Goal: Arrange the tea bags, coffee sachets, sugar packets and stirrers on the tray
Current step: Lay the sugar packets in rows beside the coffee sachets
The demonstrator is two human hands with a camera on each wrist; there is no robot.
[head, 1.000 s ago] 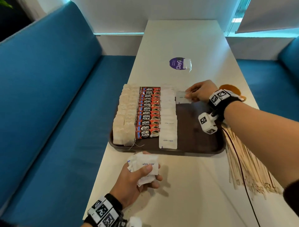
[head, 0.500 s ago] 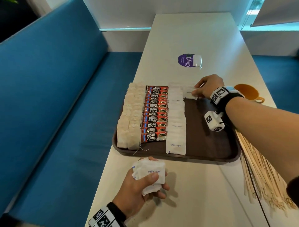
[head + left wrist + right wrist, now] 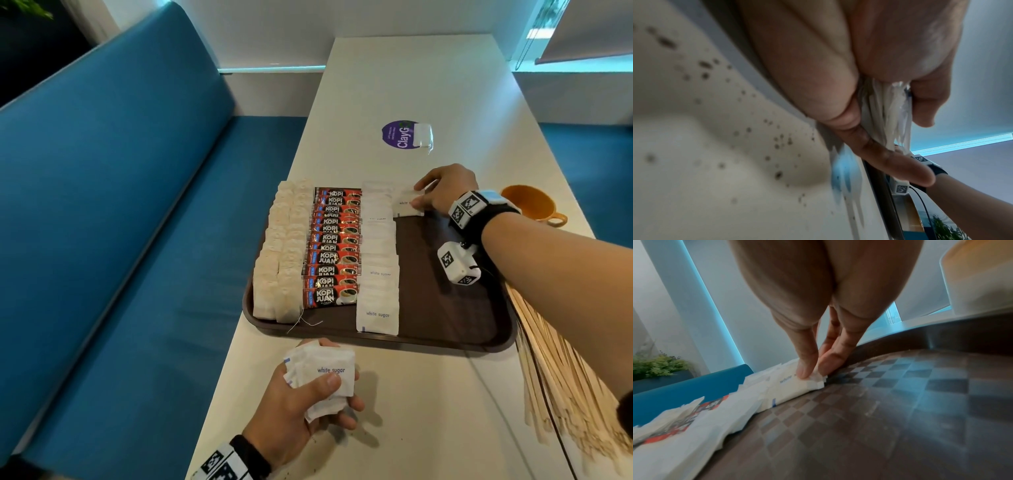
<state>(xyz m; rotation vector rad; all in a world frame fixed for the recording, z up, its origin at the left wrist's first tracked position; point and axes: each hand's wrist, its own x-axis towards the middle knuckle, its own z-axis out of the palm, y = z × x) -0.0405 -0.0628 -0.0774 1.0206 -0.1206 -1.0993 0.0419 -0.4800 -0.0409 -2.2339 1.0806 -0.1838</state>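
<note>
Head view. My left hand, near edge of the white table, just short of the tray: fingers and thumb curled round a bunch of white sugar packets, thumb pressed on the top one. My right hand, far end of the brown tray: fingertips pinching the right edge of a single sugar packet, which lies flat just right of the far end of the sugar column. On the tray, left to right: two columns of tea bags, one column of red coffee sachets, one column of sugar packets; the right half of the tray floor is bare. Wooden stirrers lie in a loose heap on the table, right of the tray. An orange cup stands beyond my right wrist. Further off, a purple round sticker with one stray white packet overlapping it.

Left wrist view. My fingers and thumb clamp the bunch of packets edge-on above the speckled tabletop.

Right wrist view. My thumb and two fingertips grip the frilled edge of the single packet, which rests on the chequered tray floor, close to the far rim.
</note>
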